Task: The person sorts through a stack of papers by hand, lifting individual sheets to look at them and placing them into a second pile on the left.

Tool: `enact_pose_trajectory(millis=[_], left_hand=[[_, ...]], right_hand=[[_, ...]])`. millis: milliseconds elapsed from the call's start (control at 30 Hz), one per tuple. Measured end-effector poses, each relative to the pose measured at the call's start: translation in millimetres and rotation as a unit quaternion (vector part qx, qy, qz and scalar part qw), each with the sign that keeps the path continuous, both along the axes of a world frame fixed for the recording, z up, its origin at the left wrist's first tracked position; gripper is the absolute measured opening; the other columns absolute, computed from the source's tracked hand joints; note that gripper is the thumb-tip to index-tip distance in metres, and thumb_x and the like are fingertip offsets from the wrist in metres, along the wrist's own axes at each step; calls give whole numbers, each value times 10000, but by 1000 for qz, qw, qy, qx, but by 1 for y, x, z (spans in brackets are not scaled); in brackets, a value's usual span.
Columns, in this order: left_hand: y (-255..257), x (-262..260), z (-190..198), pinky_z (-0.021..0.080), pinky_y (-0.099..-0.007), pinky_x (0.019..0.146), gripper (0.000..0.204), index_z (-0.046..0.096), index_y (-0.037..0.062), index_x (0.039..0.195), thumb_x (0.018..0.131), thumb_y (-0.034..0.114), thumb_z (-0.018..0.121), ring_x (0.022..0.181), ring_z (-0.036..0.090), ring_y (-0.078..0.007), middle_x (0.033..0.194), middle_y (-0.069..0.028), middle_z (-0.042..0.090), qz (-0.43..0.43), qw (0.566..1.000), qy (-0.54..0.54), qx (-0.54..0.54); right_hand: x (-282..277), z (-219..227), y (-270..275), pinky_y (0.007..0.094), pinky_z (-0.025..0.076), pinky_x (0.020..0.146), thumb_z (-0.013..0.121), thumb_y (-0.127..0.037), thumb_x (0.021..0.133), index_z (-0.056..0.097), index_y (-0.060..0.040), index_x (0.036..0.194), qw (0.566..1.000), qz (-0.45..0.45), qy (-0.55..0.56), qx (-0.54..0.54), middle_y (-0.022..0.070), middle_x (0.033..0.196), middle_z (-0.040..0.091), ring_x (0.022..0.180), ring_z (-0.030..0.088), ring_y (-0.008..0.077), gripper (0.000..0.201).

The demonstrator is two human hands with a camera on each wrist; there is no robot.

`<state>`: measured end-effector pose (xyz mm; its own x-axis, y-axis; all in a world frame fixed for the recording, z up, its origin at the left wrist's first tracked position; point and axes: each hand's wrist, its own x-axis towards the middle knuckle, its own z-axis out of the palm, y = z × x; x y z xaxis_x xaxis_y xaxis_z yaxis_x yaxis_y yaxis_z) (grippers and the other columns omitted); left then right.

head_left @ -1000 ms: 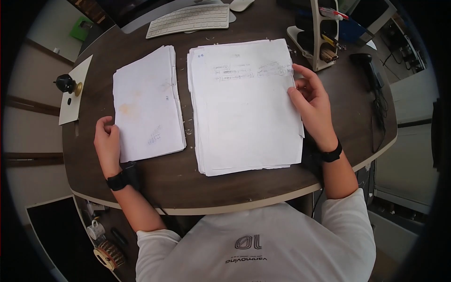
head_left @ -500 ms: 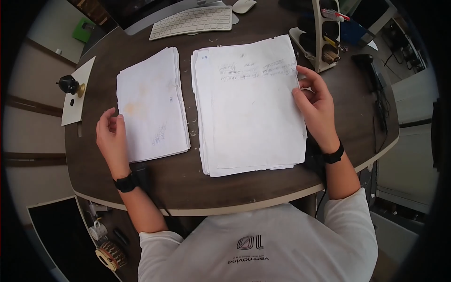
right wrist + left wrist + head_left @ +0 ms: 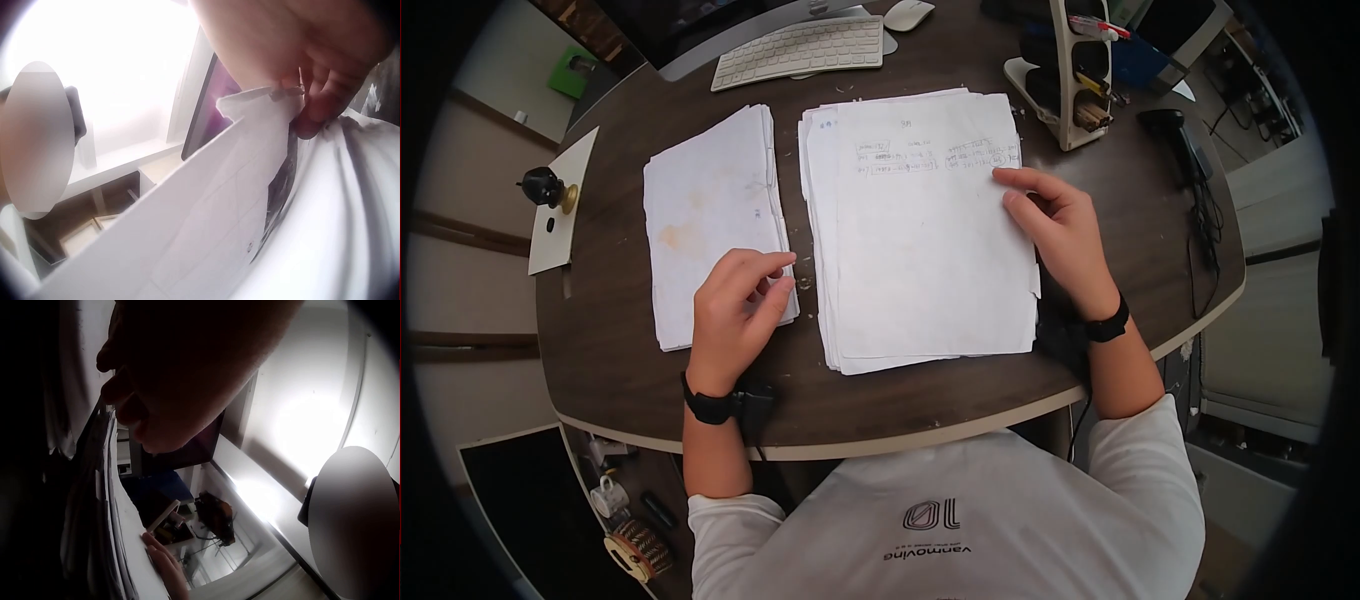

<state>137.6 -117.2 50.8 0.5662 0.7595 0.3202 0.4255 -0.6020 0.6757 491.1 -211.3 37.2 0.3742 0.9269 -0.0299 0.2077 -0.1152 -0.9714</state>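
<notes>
Two stacks of white paper lie side by side. In the head view my right hand [image 3: 1060, 225] is at the right edge of the larger right stack [image 3: 925, 270], thumb and forefinger over its top sheet, which has handwriting near the top. A sheet [image 3: 206, 200] stands raised in the right wrist view, its torn edge held among my curled fingers. My left hand [image 3: 740, 305] hovers over the lower right part of the left stack [image 3: 700, 200], holding nothing, fingers loosely bent towards the gap between the stacks. A yellowish stain marks that stack's top sheet.
At the back are a white keyboard [image 3: 800, 52], a mouse [image 3: 908, 14] and a monitor [image 3: 700, 30]. A pen holder [image 3: 1083, 70] stands beyond the right stack. A black handheld device with a cable [image 3: 1175, 135] lies far right, and a black knob-like object [image 3: 542, 186] far left.
My left hand has moved from the left stack's left edge rightwards across it. The top sheet of the right stack has shifted slightly, and my right fingertips reach further in over it.
</notes>
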Motion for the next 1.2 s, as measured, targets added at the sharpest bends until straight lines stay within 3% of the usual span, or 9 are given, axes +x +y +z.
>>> enact_pose_trajectory(millis=[300, 367, 500, 600, 800, 867, 933, 1033, 1200], left_hand=[[1, -1, -1, 494, -271, 691, 243, 721, -4, 1139, 897, 1, 695, 762, 596, -134, 964, -75, 668, -8, 999, 7, -30], [0, -2, -1, 508, -271, 708, 282, 707, 0, 1181, 899, 8, 689, 816, 618, -140, 1059, -89, 673, -16, 998, -12, -67], [-4, -1, -7, 553, -275, 781, 371, 656, 9, 1301, 934, 67, 666, 1024, 664, -187, 1380, -141, 607, -50, 965, -149, -212], [-6, 1, -8, 581, -285, 814, 420, 653, 12, 1326, 906, 12, 660, 1124, 667, -227, 1467, -159, 545, -60, 945, -196, -255], [-9, -12, -11, 455, -291, 1000, 410, 681, -16, 1310, 909, 70, 694, 1168, 582, -163, 1389, -104, 568, -61, 945, -171, -272], [-7, -15, -12, 451, -292, 1009, 419, 674, -32, 1308, 897, 45, 698, 1166, 576, -150, 1351, -77, 591, 1, 927, -181, -329], [-4, -17, -14, 470, -257, 968, 423, 647, -49, 1335, 913, -23, 629, 1082, 597, -109, 1334, -88, 649, 47, 936, -216, -274], [12, -36, 0, 464, -243, 991, 433, 628, -51, 1364, 939, -46, 550, 1096, 622, -110, 1300, -106, 679, 164, 939, -219, -208], [45, -74, 6, 472, -232, 944, 486, 624, -46, 1379, 918, -70, 474, 1031, 618, -102, 1284, -117, 678, 218, 929, -242, -175]], right_hand=[[-4, 0, -2, 241, 489, 845, 590, 31, 941, 748, -12, 1181, 981, 6, -141, 135, 61, 1174, 695, 985, 620, 104, 290], [-5, 3, -3, 237, 480, 881, 595, 29, 951, 749, -7, 1181, 989, 8, -37, 146, 61, 1209, 686, 1030, 615, 103, 278], [-11, 5, -6, 238, 473, 898, 597, 21, 963, 744, 2, 1189, 986, 24, 22, 163, 60, 1229, 679, 1044, 609, 103, 271], [-16, 4, -9, 237, 470, 912, 589, 24, 969, 739, 5, 1199, 982, 40, 72, 168, 61, 1242, 674, 1059, 605, 100, 276], [-15, 4, -13, 261, 479, 948, 588, 32, 964, 748, -21, 1208, 973, 127, 91, 173, 64, 1242, 679, 1085, 616, 124, 297], [-14, 6, -15, 261, 512, 900, 600, 30, 960, 749, -26, 1209, 971, 143, 50, 186, 80, 1247, 680, 1066, 639, 128, 296], [-17, 10, -17, 236, 516, 726, 576, 35, 969, 739, 27, 1164, 967, 162, 71, 186, 81, 1153, 654, 891, 645, 107, 255], [-15, 10, -12, 239, 538, 716, 627, -3, 964, 751, -4, 1142, 977, 92, 36, 188, 73, 1106, 694, 799, 644, 91, 217], [-1, 2, 0, 251, 506, 671, 686, -77, 938, 746, -12, 1102, 983, 12, -131, 126, 48, 964, 658, 730, 605, 94, 186]])
